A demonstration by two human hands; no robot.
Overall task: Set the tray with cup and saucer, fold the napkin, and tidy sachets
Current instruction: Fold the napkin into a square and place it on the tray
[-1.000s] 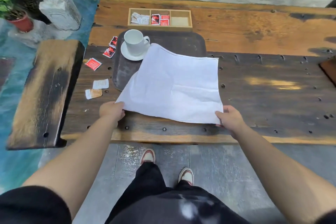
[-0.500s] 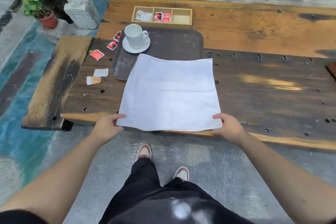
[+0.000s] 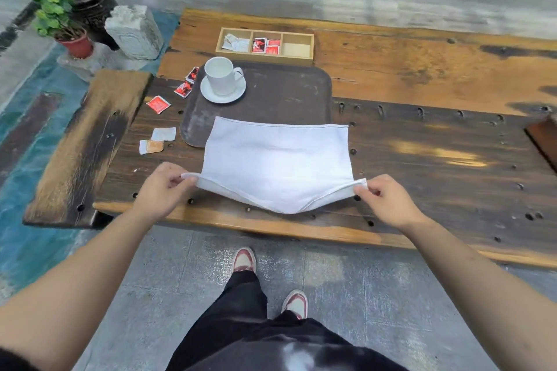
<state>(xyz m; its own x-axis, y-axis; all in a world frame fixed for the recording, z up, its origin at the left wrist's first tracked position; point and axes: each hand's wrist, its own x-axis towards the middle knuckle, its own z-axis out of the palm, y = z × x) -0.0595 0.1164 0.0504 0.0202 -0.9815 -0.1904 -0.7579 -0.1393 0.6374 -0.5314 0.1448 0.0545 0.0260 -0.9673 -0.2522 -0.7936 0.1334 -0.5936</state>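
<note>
Now the near edge of the napkin (image 3: pixel 275 159) is up off the tabletop (image 3: pixel 422 159); half a second ago it lay flat and spread, so I judge the first fold has begun. From the left: three red sachets (image 3: pixel 158 104) and two pale ones (image 3: pixel 163 133) lie loose on the wood just beside the tray (image 3: pixel 289 90), not yet tidied. My left hand (image 3: pixel 162 190) pinches the napkin's near left corner between thumb and fingers. The cup (image 3: pixel 221 75) stands on its saucer (image 3: pixel 223 93) in the tray's far left corner, so that step looks done. The napkin's far edge overlaps the tray's near rim, and the lifted edge sags in the middle. Beyond, the wooden organiser (image 3: pixel 265 42) holds white sachets in its left compartment, red ones in the middle, and the right looks empty. My right hand (image 3: pixel 384 199) pinches the near right corner.
</note>
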